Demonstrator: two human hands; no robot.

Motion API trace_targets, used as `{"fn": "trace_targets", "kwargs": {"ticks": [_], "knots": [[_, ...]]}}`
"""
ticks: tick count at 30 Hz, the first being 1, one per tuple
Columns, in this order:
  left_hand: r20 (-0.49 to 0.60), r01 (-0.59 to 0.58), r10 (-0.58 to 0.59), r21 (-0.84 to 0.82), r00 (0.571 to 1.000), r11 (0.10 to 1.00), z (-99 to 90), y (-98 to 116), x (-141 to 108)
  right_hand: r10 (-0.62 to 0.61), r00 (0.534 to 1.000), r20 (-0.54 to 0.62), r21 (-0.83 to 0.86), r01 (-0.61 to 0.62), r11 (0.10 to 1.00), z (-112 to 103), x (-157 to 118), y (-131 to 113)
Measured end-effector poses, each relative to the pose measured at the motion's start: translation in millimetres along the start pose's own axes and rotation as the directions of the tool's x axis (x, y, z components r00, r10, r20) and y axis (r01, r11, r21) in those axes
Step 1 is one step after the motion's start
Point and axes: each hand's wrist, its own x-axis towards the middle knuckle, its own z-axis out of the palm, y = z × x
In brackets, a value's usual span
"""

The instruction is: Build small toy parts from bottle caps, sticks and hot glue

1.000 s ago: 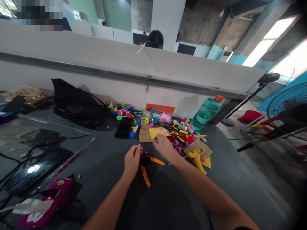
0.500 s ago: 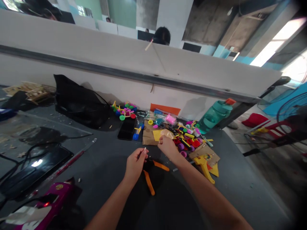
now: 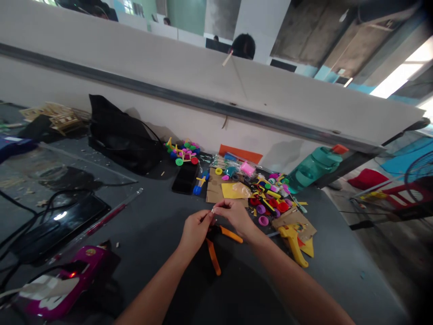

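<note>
My left hand [image 3: 196,229] pinches a small white piece [image 3: 213,211] between thumb and fingertips; its kind is too small to make out. My right hand [image 3: 234,215] has its fingertips closed against the same piece, so the two hands meet. Just beneath them on the dark table lie orange-handled pliers [image 3: 214,257], handles spread and jaws partly hidden by my hands. Beyond my right hand are a yellow paper [image 3: 233,190] and a piece of cardboard [image 3: 213,193]. A yellow glue gun [image 3: 293,243] rests to the right of my right forearm.
Colourful caps and small parts [image 3: 270,198] are heaped at the right, before a teal bottle [image 3: 314,167]. A phone [image 3: 185,178], small wheeled toys [image 3: 184,153] and a black bag [image 3: 122,140] stand behind. At left are a purple power strip [image 3: 84,275] and cables.
My right hand has come back from the yellow paper toward my left hand, and their fingertips now meet at the small white piece. The view has shifted slightly.
</note>
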Motion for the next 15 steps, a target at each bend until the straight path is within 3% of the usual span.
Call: {"fn": "trace_targets", "kwargs": {"ticks": [2,4,6,8,11,15], "knots": [[-0.017,0.016,-0.017,-0.037,1.0,0.999,-1.9,1.7,1.3,-0.003,1.0,0.026,-0.119,0.007,0.993,-1.9,5.3,-3.4],[-0.047,0.036,-0.04,-0.076,0.998,0.996,-3.2,3.3,2.4,-0.069,0.997,0.029,-0.392,0.075,0.917,-11.4,15.9,-7.5],[-0.077,0.055,-0.065,-0.126,0.995,0.99,-4.0,4.8,3.1,-0.191,0.981,-0.035,-0.735,0.104,0.67,-28.6,32.5,-11.0],[-0.093,0.069,-0.086,-0.17,0.992,0.983,-4.3,6.2,3.3,-0.223,0.968,-0.112,-0.816,0.039,0.577,-48.9,51.8,-11.6],[-0.103,0.081,-0.102,-0.193,0.989,0.978,-4.7,7.4,3.2,-0.197,0.972,-0.131,-0.889,-0.027,0.457,-70.5,76.4,-4.8],[-0.098,0.078,-0.097,-0.181,0.991,0.98,-5.4,6.9,3.4,-0.136,0.987,-0.09,-0.939,-0.038,0.342,-72.5,92.7,10.9]]}}
